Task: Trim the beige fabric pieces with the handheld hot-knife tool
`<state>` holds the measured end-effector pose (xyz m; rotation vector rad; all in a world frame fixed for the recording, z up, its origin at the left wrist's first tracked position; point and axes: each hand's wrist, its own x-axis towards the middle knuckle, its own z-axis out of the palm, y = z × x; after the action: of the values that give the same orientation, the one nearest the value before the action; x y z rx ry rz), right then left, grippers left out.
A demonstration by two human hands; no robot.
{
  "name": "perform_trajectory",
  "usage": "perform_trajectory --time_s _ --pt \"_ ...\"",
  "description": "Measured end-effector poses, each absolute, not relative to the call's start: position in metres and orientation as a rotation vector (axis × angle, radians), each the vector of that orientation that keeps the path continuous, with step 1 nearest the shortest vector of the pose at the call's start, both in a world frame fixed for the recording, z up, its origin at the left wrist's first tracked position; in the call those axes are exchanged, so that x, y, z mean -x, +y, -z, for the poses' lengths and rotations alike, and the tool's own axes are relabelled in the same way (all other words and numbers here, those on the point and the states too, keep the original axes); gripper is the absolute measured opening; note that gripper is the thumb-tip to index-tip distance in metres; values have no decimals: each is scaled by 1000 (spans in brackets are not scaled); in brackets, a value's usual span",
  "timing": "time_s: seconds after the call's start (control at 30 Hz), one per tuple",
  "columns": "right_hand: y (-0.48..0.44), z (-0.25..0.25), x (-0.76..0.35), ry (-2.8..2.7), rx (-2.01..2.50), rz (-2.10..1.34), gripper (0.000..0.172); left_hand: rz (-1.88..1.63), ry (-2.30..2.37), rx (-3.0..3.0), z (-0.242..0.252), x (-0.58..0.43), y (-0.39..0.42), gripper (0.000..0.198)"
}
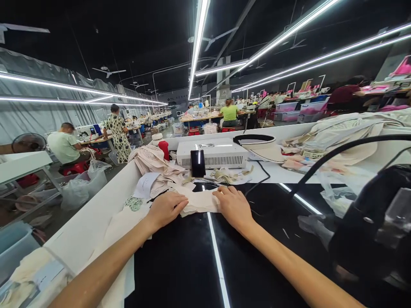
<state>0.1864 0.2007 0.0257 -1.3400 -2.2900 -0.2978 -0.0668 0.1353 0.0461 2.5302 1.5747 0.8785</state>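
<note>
A small stack of cream fabric pieces (202,202) lies at the far part of the glossy black worktop, between my two hands. My left hand (168,208) grips the left end, thumb over the top and fingers curled at the far side. On the right end, my right hand (233,207) holds the stack with fingers bent around its edge. Just beyond stand a dark phone (198,163), propped upright, and some loose cream scraps (229,174). Left of my left hand are a bundle of pale green cord (133,203) and a white paper slip (147,185) on piled fabric.
A white vented box (212,154) sits at the back, with a dark-rimmed cream visor (260,145) beside it. A red thread cone (163,150) is left of the box. Black machine (372,231) and its cable occupy the right. Several people work at tables beyond.
</note>
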Motion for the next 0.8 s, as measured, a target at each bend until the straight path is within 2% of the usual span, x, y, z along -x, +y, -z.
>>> perform_trajectory --time_s 0.1,0.23,0.57,0.8 --pt "201 -25 -177 -2296 1253 271 41 -930 1636 -2507 -56 56 146 37" --pt "205 -19 -162 -2325 1122 217 41 -912 1663 -2483 -60 37 169 24" --pt "224 21 -169 -2413 1167 175 39 -514 1887 -2383 -22 30 186 40" --pt "222 22 -169 -2422 1181 137 45 -498 1918 -2305 -19 29 185 41"
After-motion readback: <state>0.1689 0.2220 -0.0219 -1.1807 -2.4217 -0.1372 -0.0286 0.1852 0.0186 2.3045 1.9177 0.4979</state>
